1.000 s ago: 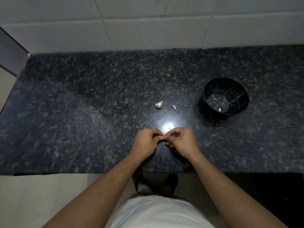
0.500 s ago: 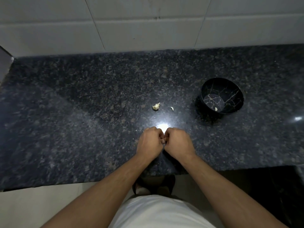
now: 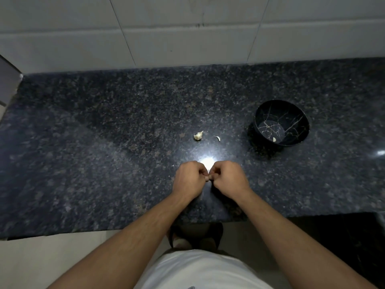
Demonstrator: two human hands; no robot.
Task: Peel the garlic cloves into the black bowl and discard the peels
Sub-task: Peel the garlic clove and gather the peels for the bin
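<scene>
Two hands meet over the dark speckled counter, near its front edge. The left hand and the right hand both have curled fingers, and their fingertips touch in the middle. They seem to pinch something tiny between them, but it is hidden, so I cannot tell what it is. Farther back on the counter lies a garlic clump with a small peel bit just beside it. Off to the right sits the black bowl with one pale clove inside.
</scene>
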